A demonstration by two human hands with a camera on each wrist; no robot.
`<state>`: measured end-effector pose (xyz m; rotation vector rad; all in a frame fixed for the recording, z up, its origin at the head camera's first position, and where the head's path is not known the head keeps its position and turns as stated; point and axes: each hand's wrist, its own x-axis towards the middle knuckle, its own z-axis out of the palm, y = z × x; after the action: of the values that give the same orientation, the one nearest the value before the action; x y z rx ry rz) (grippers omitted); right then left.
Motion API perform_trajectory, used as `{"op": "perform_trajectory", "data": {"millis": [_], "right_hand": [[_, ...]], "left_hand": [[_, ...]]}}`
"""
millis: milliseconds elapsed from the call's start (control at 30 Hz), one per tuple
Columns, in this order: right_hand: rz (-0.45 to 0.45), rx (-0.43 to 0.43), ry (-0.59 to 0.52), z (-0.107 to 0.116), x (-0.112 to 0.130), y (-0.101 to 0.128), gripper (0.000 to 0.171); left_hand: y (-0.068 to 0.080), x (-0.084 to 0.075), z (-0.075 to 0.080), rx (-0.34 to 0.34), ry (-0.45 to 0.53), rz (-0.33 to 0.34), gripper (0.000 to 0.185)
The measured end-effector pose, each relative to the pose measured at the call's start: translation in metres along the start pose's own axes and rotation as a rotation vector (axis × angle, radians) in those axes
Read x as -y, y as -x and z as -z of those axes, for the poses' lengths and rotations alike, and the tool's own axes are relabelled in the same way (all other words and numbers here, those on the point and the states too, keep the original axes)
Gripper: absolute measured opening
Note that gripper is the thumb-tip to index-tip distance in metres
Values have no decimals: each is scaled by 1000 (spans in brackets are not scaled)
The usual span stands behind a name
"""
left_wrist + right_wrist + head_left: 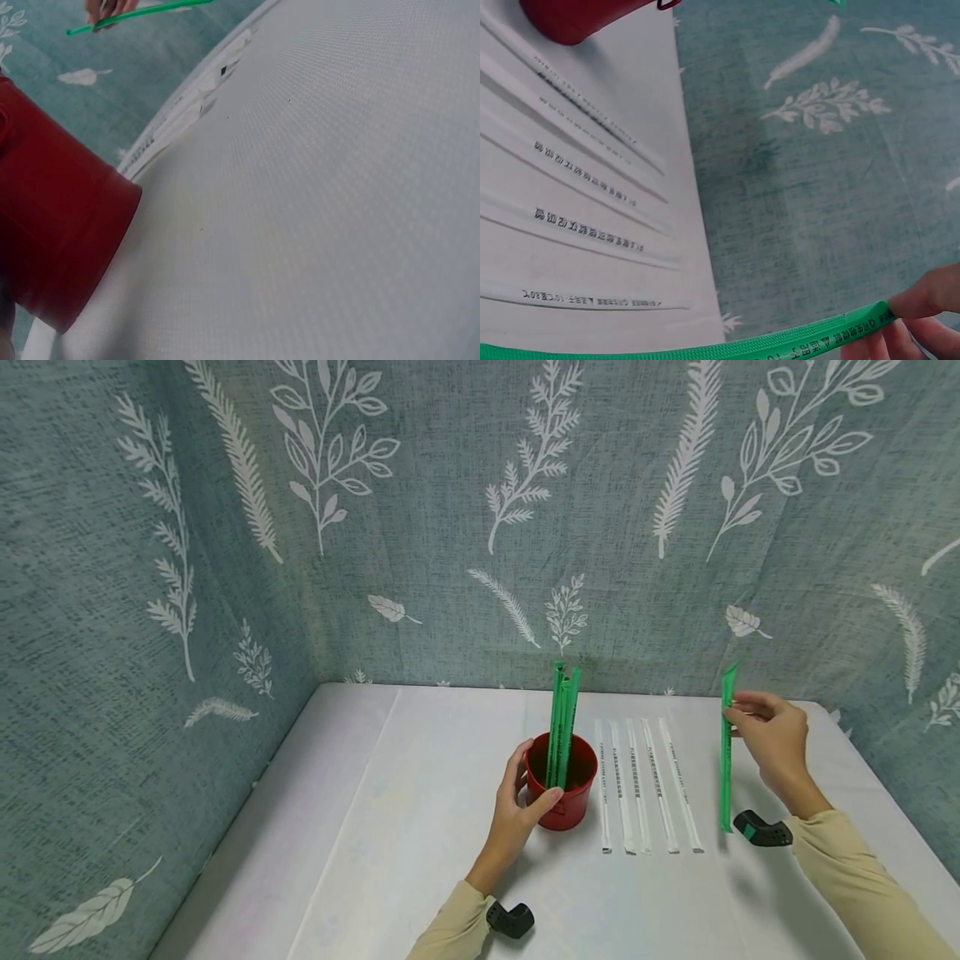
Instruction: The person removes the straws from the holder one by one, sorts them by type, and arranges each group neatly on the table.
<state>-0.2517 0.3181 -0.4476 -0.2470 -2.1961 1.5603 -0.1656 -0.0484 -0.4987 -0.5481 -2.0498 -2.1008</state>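
A small red bucket (564, 810) stands on the white table, with several green paper-wrapped straws (562, 718) leaning upright in it. My left hand (513, 814) grips the bucket from the left, thumb at the near side and fingers round the far side. To the right, my right hand (776, 739) pinches another green wrapped straw (726, 768) near its upper end, holding it raised and nearly vertical. In the right wrist view, dark printing runs along this green wrapper (810, 341). Several white wrapped straws (636, 785) lie side by side between the bucket and my right hand.
The white table (420, 827) reaches back to a green-grey cloth backdrop (450, 527) with white leaf prints, which also rises along the left side. A black wrist device (512, 920) is on the left wrist, and a second black device (763, 829) is by the right sleeve.
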Motion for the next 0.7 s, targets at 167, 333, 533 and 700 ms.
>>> {"op": "perform_trajectory", "data": {"millis": [167, 333, 533, 700], "right_hand": [[-10, 19, 33, -4, 18, 12, 31], [20, 93, 98, -5, 15, 12, 28], [5, 152, 161, -8, -24, -7, 32], [-47, 173, 200, -14, -27, -7, 35]], "left_hand": [[0, -2, 0, 1, 3, 1, 67], [2, -25, 0, 16, 2, 12, 68], [3, -34, 0, 22, -15, 9, 68], [1, -7, 1, 5, -17, 3, 68]]}}
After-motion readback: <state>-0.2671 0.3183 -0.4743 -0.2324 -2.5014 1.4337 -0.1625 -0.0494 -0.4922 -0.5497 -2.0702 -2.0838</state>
